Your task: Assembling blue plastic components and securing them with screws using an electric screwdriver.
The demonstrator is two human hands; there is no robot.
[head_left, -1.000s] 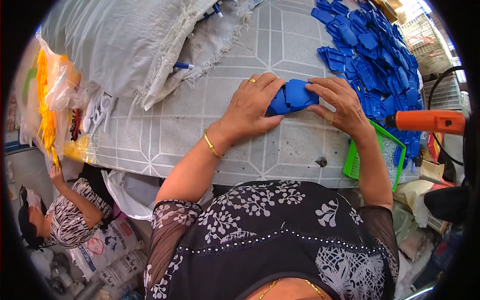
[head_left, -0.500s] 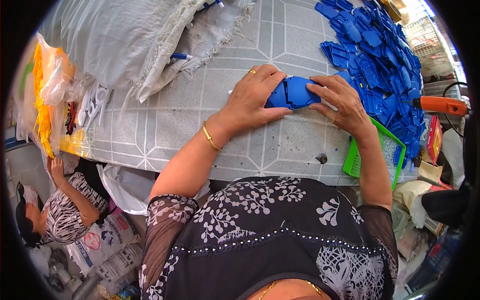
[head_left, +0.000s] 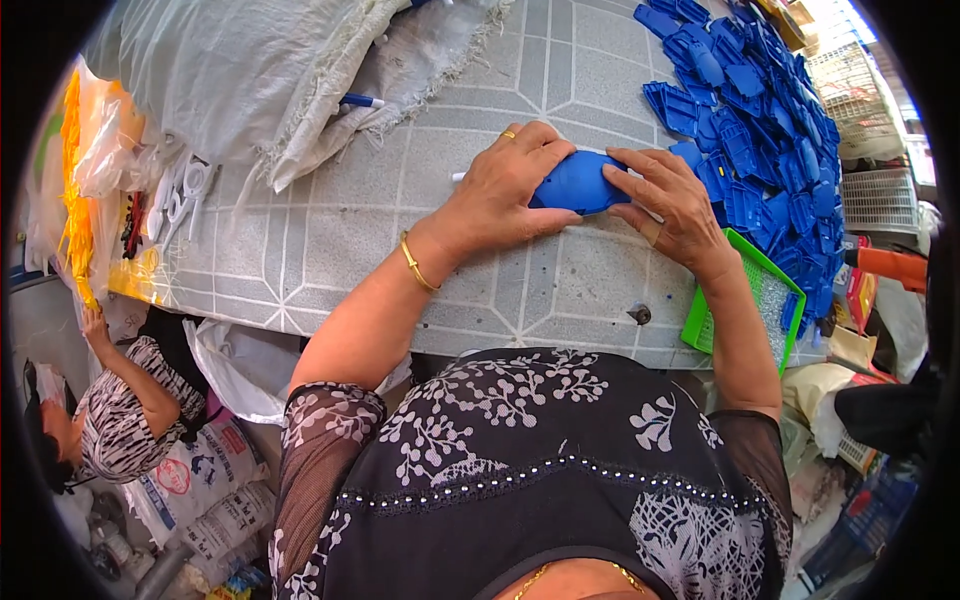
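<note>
Both of my hands are closed on a blue rounded plastic shell (head_left: 578,184) just above the patterned grey tabletop (head_left: 400,270). My left hand (head_left: 505,185) wraps its left end, thumb along the near side. A short white tip (head_left: 459,177) sticks out to the left behind that hand. At the other end, my right hand (head_left: 668,205) presses with bent fingers on top and the thumb at the near side. The shell's ends are hidden under my fingers, and no gap shows across its visible top.
Blue plastic parts (head_left: 735,140) lie heaped at the right, beside a green basket (head_left: 692,322) of small shiny pieces. A whitish woven sack (head_left: 220,90) covers the far left, with a blue-and-white stick (head_left: 362,100) on it. An orange tool (head_left: 892,268) hangs at right. Another person (head_left: 130,410) works at left.
The dark stepped gap across the blue shell has disappeared from sight. My right fingers have shifted slightly left over it. The orange tool appears farther right and lower.
</note>
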